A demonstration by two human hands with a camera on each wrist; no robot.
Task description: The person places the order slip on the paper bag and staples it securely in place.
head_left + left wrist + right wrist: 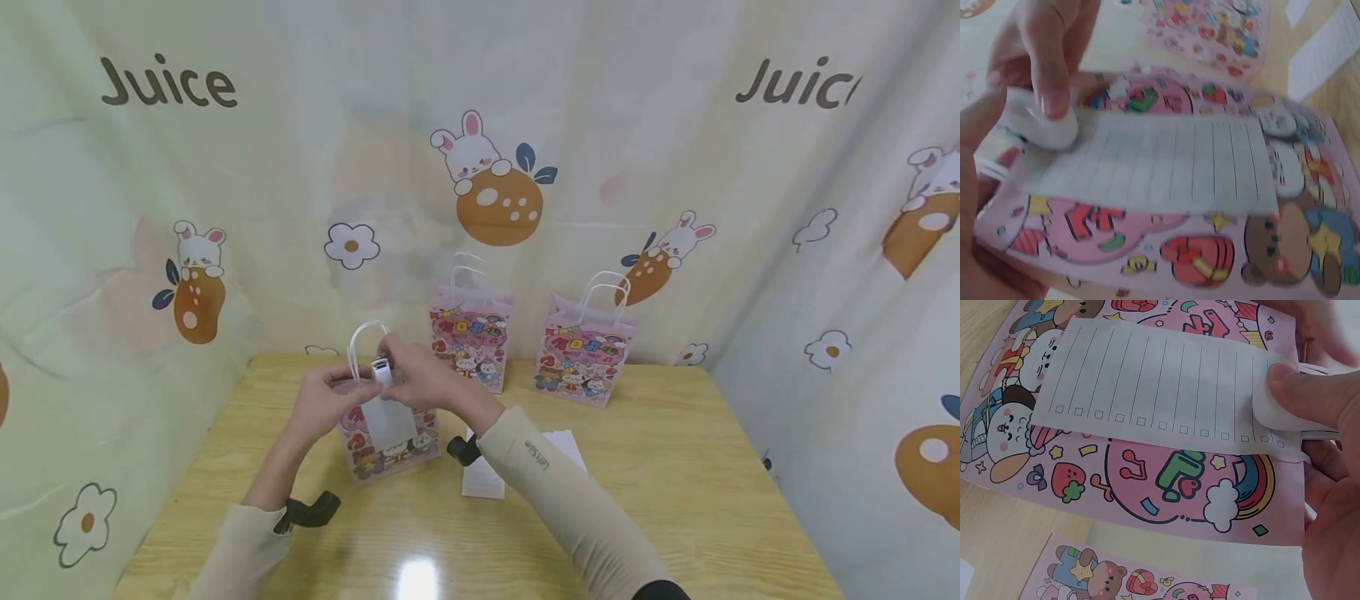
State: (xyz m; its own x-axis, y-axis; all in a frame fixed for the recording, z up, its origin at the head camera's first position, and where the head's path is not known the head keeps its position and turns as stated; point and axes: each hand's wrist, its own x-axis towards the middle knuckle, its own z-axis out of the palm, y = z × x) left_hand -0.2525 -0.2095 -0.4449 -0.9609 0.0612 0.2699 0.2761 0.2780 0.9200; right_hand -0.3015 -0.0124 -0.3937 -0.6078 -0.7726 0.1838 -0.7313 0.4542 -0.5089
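A pink cartoon-printed paper gift bag [363, 462] with white cord handles stands at the left of the table. Against its front lies a lined white checklist sheet [1166, 387], its top end at the bag's upper edge. There a small white stapler [382, 372] straddles sheet and bag rim. My right hand [420, 375] holds the stapler, thumb pressing on its rounded top [1054, 131], fingers behind the bag. My left hand [321, 404] grips the bag's top edge on the left, thumb in front beside the stapler. The left fingers are partly hidden behind the bag.
Two matching gift bags stand at the back, one in the middle [472, 333] and one farther right [585, 350]. More white sheets [483, 479] lie on the wooden table [675, 475], partly under my right forearm. A printed curtain [300, 167] hangs close behind and at both sides.
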